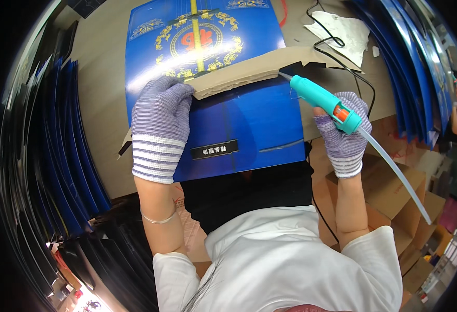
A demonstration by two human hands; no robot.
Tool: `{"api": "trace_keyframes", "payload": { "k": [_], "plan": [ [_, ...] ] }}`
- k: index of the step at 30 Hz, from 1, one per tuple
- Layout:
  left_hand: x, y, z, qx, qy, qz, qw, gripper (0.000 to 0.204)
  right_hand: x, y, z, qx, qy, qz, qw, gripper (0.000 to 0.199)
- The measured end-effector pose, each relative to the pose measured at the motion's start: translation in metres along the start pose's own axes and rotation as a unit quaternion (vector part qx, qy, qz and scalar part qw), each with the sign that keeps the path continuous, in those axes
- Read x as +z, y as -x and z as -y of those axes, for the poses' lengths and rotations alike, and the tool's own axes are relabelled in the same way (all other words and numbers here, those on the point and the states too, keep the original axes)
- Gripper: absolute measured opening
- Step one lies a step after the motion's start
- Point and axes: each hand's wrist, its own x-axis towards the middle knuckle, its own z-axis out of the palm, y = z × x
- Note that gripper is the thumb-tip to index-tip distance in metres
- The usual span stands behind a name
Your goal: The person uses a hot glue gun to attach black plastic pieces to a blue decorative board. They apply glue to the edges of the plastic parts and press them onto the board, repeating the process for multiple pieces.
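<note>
On the blue box [249,125], left hand [161,122] presses flat, open; right hand [343,132] grips the glue gun [324,101].

Bare table [101,67] lies left of the box [239,119]; stacked sheets [67,151] wall the far left, a cord [343,57] crosses the right.

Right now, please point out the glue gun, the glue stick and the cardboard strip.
glue gun [322,97]: head view, on its teal barrel.
glue stick [395,169]: head view, on the clear rod behind the gun.
cardboard strip [239,75]: head view, on its brown middle.
</note>
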Motion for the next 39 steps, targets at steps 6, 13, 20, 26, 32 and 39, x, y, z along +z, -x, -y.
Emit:
{"api": "trace_keyframes", "payload": {
  "k": [6, 13, 20, 26, 32, 39],
  "plan": [
    [-0.005, -0.002, 0.0, 0.008, 0.016, 0.01, 1.0, 0.015, -0.018, -0.009, -0.004, -0.056, 0.056, 0.073, 0.994, 0.032],
    [-0.041, 0.027, 0.026, -0.079, 0.006, -0.026, 0.997, 0.012, -0.16, -0.007, -0.102, 0.157, -0.09, -0.035, 0.983, 0.039],
    [-0.056, 0.037, 0.009, -0.136, 0.116, -0.054, 0.982, 0.012, -0.194, 0.024, -0.129, 0.178, -0.211, -0.079, 0.958, 0.045],
    [-0.065, 0.043, -0.003, -0.177, 0.159, 0.014, 0.971, 0.013, -0.054, -0.055, -0.068, 0.183, -0.175, -0.022, 0.967, 0.029],
    [-0.085, 0.051, -0.017, -0.178, 0.153, 0.083, 0.968, 0.013, -0.019, -0.097, -0.112, 0.164, 0.043, 0.04, 0.985, 0.053],
    [-0.083, 0.037, -0.008, -0.197, 0.213, 0.154, 0.945, 0.015, -0.093, -0.046, -0.074, 0.125, 0.188, 0.071, 0.972, 0.046]
  ]
}}
